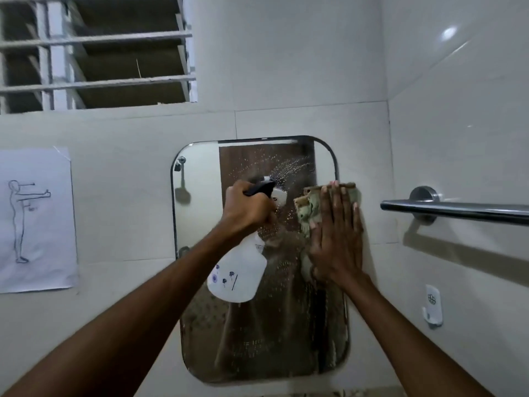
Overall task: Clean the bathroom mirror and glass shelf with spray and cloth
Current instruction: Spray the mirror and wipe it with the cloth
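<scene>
Mirror (197, 196): your left hand (247, 206) gripped the spray bottle (239, 277) to wet it, while your right hand (336, 239), fingers flat, pressed the cloth (309, 209) beside it for wiping.

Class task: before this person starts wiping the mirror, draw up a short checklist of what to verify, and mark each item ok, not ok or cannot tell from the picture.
1. Spray on the glass: ok. Droplets speckle the mirror, thickest across its upper middle.
2. Cloth against the glass: ok. The right hand presses the cloth flat near the mirror's right edge.
3. Spray bottle secured: ok. The left hand grips the spray bottle by its trigger head.
4. Bottle clear of the wiping path: not ok. It hangs in front of the mirror's middle.
5. Glass shelf ready: cannot tell. No shelf is in view.
</scene>
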